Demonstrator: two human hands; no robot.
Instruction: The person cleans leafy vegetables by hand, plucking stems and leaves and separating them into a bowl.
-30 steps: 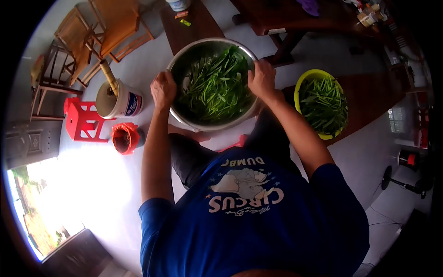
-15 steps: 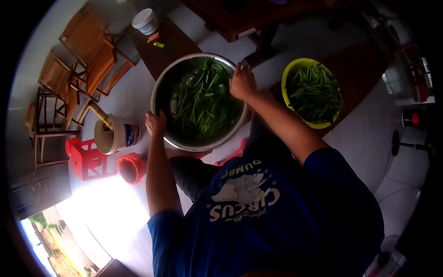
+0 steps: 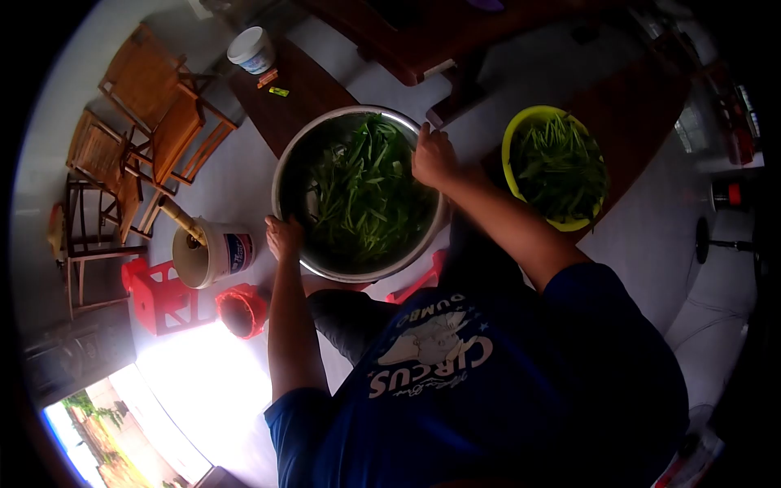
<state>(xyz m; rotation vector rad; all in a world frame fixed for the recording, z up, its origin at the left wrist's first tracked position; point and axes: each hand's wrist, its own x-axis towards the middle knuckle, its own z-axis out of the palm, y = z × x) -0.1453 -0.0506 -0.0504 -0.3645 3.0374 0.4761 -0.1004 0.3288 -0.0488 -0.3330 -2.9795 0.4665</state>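
A wide metal basin [image 3: 286, 232] full of long green leafy stems [image 3: 370, 195] is held in front of me. My left hand [image 3: 284, 237] is closed on its lower left rim. My right hand [image 3: 434, 156] grips the upper right rim, fingers wrapped over the edge. Beside my right forearm, a yellow-green basin [image 3: 508, 154] holds more leafy stems [image 3: 561, 167]. The undersides of both hands and the far side of each grip are hidden.
A dark wooden bench [image 3: 301, 93] carries a white tub [image 3: 251, 50] and small packets. To the left stand a bucket [image 3: 191, 259] with a bamboo piece, a red stool [image 3: 154, 297], a red-rimmed basket [image 3: 242, 311] and wooden chairs [image 3: 175, 134]. A dark table [image 3: 382, 45] is ahead.
The metal basin and both hands sit slightly lower and further right in view. Most surroundings have shifted a little too, as the camera has moved. Both hands keep hold of the rim.
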